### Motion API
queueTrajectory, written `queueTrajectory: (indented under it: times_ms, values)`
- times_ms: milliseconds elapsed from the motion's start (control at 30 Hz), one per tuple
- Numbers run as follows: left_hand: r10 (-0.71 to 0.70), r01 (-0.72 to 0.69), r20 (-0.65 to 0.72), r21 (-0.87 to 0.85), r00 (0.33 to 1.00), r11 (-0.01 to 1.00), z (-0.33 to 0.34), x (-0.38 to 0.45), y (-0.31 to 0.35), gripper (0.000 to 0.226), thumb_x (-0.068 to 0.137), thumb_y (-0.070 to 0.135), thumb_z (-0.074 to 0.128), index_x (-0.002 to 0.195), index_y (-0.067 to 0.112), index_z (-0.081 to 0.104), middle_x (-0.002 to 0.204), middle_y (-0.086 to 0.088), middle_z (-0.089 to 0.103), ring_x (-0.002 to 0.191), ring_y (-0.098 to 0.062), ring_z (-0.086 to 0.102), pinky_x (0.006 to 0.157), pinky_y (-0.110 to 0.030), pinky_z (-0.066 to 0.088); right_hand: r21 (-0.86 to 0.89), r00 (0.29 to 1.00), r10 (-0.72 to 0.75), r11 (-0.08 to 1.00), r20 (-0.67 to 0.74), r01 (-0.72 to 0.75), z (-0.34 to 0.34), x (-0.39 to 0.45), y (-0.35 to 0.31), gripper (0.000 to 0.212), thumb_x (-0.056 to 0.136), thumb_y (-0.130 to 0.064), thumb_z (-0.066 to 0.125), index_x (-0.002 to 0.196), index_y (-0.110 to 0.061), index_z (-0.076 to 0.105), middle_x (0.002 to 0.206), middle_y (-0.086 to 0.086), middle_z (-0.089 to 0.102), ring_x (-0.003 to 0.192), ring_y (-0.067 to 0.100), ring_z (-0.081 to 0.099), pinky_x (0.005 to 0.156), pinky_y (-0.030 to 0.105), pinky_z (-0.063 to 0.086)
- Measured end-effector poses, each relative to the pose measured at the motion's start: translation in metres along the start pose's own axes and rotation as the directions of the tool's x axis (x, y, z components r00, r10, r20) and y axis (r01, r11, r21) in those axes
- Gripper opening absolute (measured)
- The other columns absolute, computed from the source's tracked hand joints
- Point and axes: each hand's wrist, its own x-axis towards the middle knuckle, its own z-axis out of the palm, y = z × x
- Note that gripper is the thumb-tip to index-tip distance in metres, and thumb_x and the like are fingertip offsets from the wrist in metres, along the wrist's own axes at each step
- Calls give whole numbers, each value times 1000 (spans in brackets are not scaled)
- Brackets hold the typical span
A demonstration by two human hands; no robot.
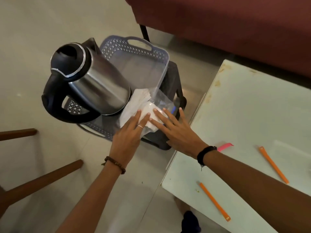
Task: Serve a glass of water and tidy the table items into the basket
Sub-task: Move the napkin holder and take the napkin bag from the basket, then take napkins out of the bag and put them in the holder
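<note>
You've got 1 view only: head cam, wide-angle, looking steeply down and forward from above. Both forearms enter from the bottom edge. Basket (pixel 134 64) sits near frame center, fairly close; table (pixel 252 106) fills the lower right; floor (pixel 33 31) takes the left. Edges curve with lens distortion. No 2nd view, so nothing overlaps.
</note>
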Motion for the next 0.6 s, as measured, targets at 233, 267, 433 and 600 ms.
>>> queueTrajectory:
  times_ms: [233, 267, 433, 600]
  values:
    - [-289, 197, -251, -336, 924, 921, -27, 8, 64, 40, 93, 12, 42, 131, 27, 42, 135, 2, 53, 120, -16, 54, 97, -19, 46, 137, 896, 45, 990, -441, 17, -42, -24, -1, 56, 84, -16, 66, 136, -8, 44, 141, 17, 47, 131, 40, 39, 99, 74, 20]
    - [-186, 48, -234, -493, 954, 869, -38, 3, 63, 40, 91, 14, 42, 128, 29, 43, 132, 4, 53, 118, -13, 54, 97, -21, 46, 146, 877, 54, 989, -477, 19, -48, -31, 0, 53, 87, -17, 62, 136, -10, 42, 140, 17, 47, 132, 38, 38, 101, 72, 19]
    - [-138, 17, -53, -885, 989, 465, -90, 0, 103, 31, 86, 23, 55, 114, 36, 51, 108, 21, 57, 101, 7, 58, 79, -12, 52, 289, 836, 179, 957, -519, -25, -87, -92, 15, 38, 98, -31, 34, 132, -15, 35, 139, 6, 46, 132, 23, 40, 113, 58, 8]
    - [-129, 214, 211, -977, 969, 8, -84, 8, 178, 26, 89, 11, 49, 107, 28, 57, 87, 15, 71, 85, -6, 67, 64, -15, 54, 539, 828, 402, 829, -392, -148, -110, -183, 41, 37, 93, -23, 37, 125, -13, 54, 117, 3, 66, 106, 10, 51, 107, 30, 31]
